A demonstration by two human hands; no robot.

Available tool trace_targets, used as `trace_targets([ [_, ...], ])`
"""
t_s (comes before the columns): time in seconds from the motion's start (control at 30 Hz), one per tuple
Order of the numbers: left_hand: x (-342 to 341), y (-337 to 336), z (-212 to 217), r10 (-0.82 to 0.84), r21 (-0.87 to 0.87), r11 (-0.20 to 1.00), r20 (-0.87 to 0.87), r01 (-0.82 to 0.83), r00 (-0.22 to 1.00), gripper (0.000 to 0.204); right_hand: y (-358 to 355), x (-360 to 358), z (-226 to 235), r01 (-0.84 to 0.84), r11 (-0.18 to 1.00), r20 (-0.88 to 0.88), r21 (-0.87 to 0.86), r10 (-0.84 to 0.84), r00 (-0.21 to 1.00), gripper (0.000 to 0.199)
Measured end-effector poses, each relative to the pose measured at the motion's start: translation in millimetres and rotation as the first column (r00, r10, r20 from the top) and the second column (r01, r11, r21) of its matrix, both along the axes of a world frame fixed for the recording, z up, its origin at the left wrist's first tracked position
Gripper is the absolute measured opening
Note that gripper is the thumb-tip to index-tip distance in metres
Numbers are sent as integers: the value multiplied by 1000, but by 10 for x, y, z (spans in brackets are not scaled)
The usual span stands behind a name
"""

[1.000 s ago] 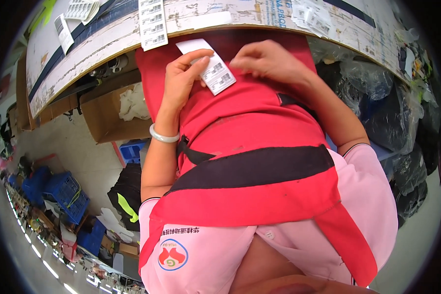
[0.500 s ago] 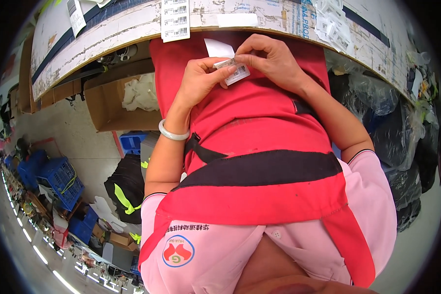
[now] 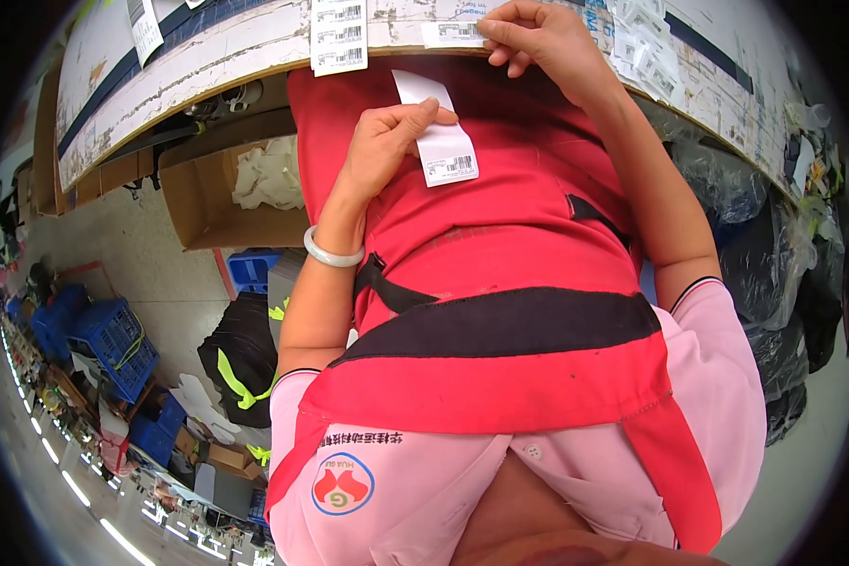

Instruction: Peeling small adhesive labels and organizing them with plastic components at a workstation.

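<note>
My left hand (image 3: 383, 149) pinches a white label strip (image 3: 445, 156) between thumb and fingers, above the red apron over my lap. One printed barcode label shows at the strip's lower end; its upper part looks blank. At the table's front edge, my right hand (image 3: 549, 47) has thumb and forefinger closed on the right end of a small printed label (image 3: 455, 35). That label lies over a white patch on the worn tabletop; whether it sticks there I cannot tell. Left of it, a sheet of barcode labels (image 3: 339, 38) hangs slightly over the edge.
The scuffed white table (image 3: 245, 52) spans the front. A pile of small labels (image 3: 647, 52) lies on its right, a printed tag (image 3: 144, 30) on its left. Below stand an open cardboard box (image 3: 203, 203) with white scraps, blue crates (image 3: 115, 344) and plastic-wrapped black bundles (image 3: 750, 255).
My right hand has moved from the strip up to the tabletop, bringing a label over the white patch. The strip in my left hand now hangs unfolded.
</note>
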State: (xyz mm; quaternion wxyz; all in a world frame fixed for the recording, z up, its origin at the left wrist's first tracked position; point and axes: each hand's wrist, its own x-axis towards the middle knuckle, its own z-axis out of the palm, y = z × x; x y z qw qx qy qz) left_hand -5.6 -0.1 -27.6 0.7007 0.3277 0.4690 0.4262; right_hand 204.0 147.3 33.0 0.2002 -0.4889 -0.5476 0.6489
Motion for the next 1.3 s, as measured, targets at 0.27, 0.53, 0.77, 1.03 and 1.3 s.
trace_targets([
  [0.27,-4,0,-18,-11,12,1000,-18,11,1000,36,73,-74,-94,-13,1000,43,19,12,999,17],
  [0.53,-7,6,-29,-24,11,1000,-19,24,1000,34,90,-89,-114,-9,1000,44,15,8,999,18],
  [0.77,-2,0,-26,-17,21,1000,-28,17,999,32,87,-95,-102,-18,1000,40,18,17,999,17],
  [1.03,-3,0,-28,-20,14,1000,-30,21,999,31,95,-126,-96,-34,999,104,38,30,994,17],
  [1.3,-1,9,-23,-19,12,1000,-37,20,999,30,99,-133,-115,-36,998,104,49,31,994,18],
])
